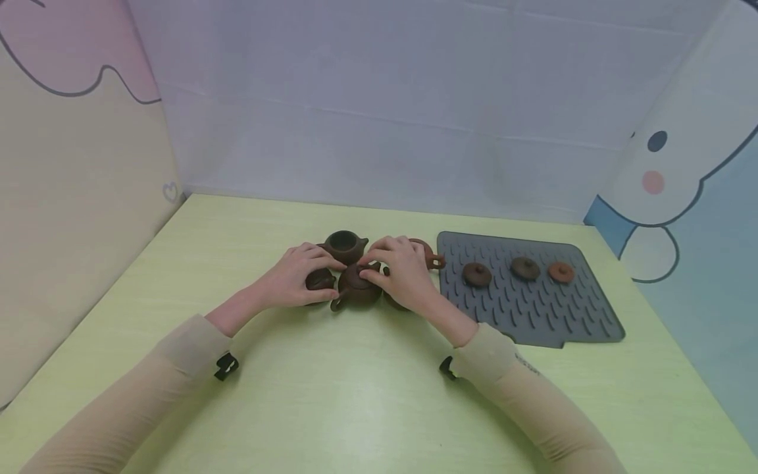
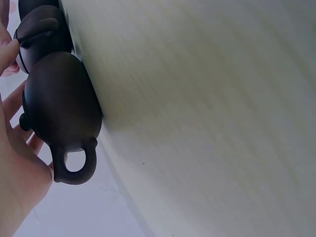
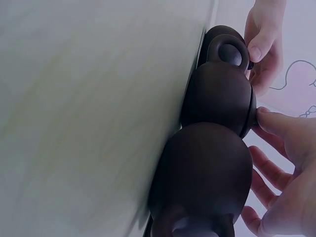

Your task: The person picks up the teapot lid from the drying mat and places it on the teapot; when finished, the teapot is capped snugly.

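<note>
A dark brown teapot (image 1: pixel 358 296) stands in the middle of a close cluster, its lid (image 1: pixel 353 276) on top. My right hand (image 1: pixel 404 268) pinches the lid's knob between thumb and fingertips. From the left, my left hand (image 1: pixel 296 275) holds the same teapot, the thumb by its handle (image 2: pixel 42 30) and a finger on the far side. Under that hand sits another lidded dark teapot (image 2: pixel 64 98). A further dark teapot (image 3: pixel 202 170) stands beneath my right hand, mostly hidden in the head view. Behind are a lidless brown teapot (image 1: pixel 342 247) and a reddish teapot (image 1: pixel 423 249), partly covered.
On the right lies a grey ridged mat (image 1: pixel 533 309). Three loose lids rest on it: a dark brown lid (image 1: pixel 477 275), an olive-brown lid (image 1: pixel 525 268) and an orange-red lid (image 1: pixel 561 272). The pale table (image 1: pixel 331 395) ends at a curtained back wall.
</note>
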A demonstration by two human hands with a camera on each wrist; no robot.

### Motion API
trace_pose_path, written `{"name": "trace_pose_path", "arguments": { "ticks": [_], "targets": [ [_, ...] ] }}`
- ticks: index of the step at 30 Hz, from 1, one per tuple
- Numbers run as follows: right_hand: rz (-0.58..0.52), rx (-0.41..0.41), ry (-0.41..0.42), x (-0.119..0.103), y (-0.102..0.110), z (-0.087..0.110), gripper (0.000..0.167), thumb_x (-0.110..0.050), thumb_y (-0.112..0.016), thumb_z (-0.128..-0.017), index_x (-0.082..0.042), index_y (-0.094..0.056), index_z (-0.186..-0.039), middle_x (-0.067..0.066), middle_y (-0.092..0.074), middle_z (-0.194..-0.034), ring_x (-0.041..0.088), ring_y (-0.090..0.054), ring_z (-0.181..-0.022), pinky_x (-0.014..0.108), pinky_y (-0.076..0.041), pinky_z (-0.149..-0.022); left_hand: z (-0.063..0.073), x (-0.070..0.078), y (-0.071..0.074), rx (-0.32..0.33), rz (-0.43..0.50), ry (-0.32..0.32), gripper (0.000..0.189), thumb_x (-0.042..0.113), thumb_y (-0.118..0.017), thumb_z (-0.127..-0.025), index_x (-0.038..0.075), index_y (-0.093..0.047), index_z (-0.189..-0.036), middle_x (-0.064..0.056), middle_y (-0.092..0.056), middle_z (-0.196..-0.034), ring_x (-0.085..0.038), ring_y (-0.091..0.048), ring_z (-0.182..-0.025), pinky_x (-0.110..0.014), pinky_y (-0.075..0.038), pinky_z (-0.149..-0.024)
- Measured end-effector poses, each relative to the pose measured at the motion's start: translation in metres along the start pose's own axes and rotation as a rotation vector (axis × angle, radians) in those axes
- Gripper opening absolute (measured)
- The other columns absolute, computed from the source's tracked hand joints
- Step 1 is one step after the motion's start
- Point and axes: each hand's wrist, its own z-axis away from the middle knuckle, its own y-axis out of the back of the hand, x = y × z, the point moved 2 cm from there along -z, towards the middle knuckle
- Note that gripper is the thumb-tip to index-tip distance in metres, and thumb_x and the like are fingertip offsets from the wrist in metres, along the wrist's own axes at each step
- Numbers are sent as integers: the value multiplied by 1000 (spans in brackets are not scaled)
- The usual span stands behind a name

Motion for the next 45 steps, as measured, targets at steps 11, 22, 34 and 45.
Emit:
{"name": "trace_pose_path", "arguments": {
  "ticks": [11,22,34,45],
  "targets": [
    [2,0,-3,-1,0,0,14,-36,-72,-89,-29,-76,-100,-1,-66,-116,24,-55,-105,50,-38,-95,0,0,0,1,1,1,46,45,-73,-84,21,-68,-123,-3,-67,-124,-28,-52,-119,-53,-39,-97],
    [13,-12,-11,-1,0,1,14,-35,-72,-89,-28,-76,-101,0,-66,-119,25,-56,-110,50,-39,-94,1,4,2,18,6,-14,45,43,-75,-84,21,-69,-122,-4,-67,-122,-29,-52,-120,-56,-39,-97],
    [-8,-28,-9,1,1,2,24,-37,-71,-90,-28,-74,-112,-1,-66,-122,25,-55,-110,50,-39,-94,1,3,2,-1,0,2,46,45,-73,-85,22,-68,-124,-3,-66,-123,-28,-51,-122,-55,-38,-98],
    [-62,8,-11,16,12,17,46,-37,-71,-90,-26,-63,-135,0,-62,-138,27,-53,-127,59,-36,-105,-2,11,1,40,-27,-28,50,46,-71,-86,21,-64,-129,-4,-65,-125,-28,-51,-124,-56,-38,-101]
  ]
}}
